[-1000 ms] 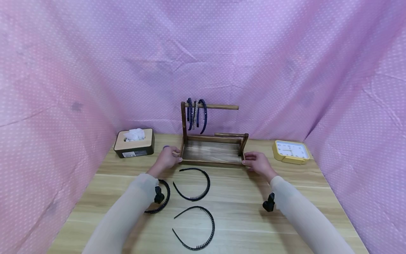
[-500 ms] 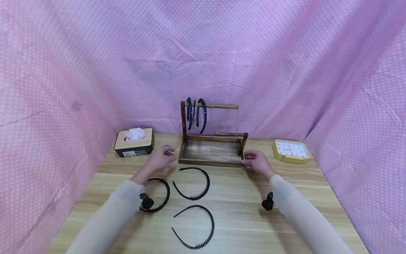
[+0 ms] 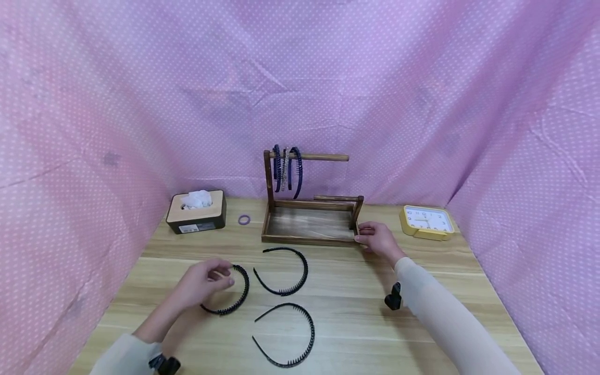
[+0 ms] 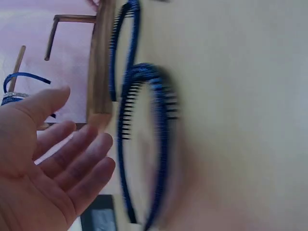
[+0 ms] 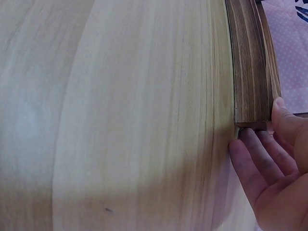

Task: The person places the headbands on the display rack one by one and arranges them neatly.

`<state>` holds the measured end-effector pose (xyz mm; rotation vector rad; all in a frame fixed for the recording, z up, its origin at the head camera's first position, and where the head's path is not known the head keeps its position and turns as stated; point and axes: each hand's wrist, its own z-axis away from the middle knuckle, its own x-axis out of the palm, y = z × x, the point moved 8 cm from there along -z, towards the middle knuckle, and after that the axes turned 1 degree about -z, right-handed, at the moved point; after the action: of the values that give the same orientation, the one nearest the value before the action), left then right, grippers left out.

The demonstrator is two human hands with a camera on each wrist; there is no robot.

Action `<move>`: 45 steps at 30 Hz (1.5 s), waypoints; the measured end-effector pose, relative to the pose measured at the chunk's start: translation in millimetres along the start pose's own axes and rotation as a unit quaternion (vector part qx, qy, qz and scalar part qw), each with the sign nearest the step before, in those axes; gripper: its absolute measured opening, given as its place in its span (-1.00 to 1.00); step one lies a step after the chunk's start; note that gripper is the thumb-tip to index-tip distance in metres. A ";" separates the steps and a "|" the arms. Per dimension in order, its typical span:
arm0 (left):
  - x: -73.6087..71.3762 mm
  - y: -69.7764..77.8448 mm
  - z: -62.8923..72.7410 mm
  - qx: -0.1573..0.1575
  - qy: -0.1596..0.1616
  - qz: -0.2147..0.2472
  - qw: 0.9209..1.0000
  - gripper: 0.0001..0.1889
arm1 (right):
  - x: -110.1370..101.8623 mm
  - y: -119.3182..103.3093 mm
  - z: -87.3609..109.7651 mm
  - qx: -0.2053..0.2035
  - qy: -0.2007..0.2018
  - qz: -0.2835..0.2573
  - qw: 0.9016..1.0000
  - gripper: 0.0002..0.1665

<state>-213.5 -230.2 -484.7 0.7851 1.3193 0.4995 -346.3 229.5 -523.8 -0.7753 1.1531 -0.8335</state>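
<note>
My left hand [image 3: 200,283] is over the leftmost black toothed headband [image 3: 245,294], fingers loosely bent and holding nothing. In the left wrist view its palm and spread fingers are apart from the headband [image 4: 161,139]. Two more black headbands lie on the table, one [image 3: 304,273] before the rack and one [image 3: 311,338] nearer me. My right hand [image 3: 378,240] grips the right end of the dark wooden rack [image 3: 309,241]. In the right wrist view the thumb lies on the rack's edge [image 5: 252,72] and the fingers are at its end. Several headbands [image 3: 298,172] hang on the upper bar.
A tissue box [image 3: 197,211] stands at the back left, and a purple ring-shaped band [image 3: 244,220] lies between it and the rack. A yellow clock [image 3: 427,223] stands at the back right. A pink dotted curtain [image 3: 300,78] encloses the wood-grain table [image 3: 356,317].
My left hand has let go of the rack's left end and moved back toward me, over the leftmost headband. The purple band is now uncovered. The right hand stays at the rack.
</note>
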 end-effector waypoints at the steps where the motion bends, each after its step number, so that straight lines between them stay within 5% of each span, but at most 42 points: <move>1: 3.7 -3.5 6.4 -0.002 -0.005 0.002 1.000 -0.55 | -0.3 -0.2 -0.3 -0.001 0.001 -0.001 1.000 -0.42; 7: 23.0 -10.3 28.0 0.026 -0.015 0.000 1.000 -0.52 | -3.1 -0.5 -4.2 -0.003 0.008 -0.007 1.000 -0.42; 17: 39.9 -10.3 40.4 0.042 -0.027 -0.051 0.997 -0.53 | -3.5 2.1 -3.0 -0.005 0.009 -0.004 1.000 -0.42; 38: 47.9 -13.6 41.9 0.025 -0.011 -0.085 0.996 -0.61 | -1.5 4.2 -3.8 -0.008 0.014 0.007 1.000 -0.43; 45: 49.1 -12.2 40.7 0.043 0.001 -0.122 0.992 -0.71 | -1.3 5.1 -3.9 -0.009 0.018 0.006 1.000 -0.44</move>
<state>-165.1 -211.7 -523.9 0.6822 1.4244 0.2504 -349.5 232.7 -528.6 -0.7704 1.1976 -0.8303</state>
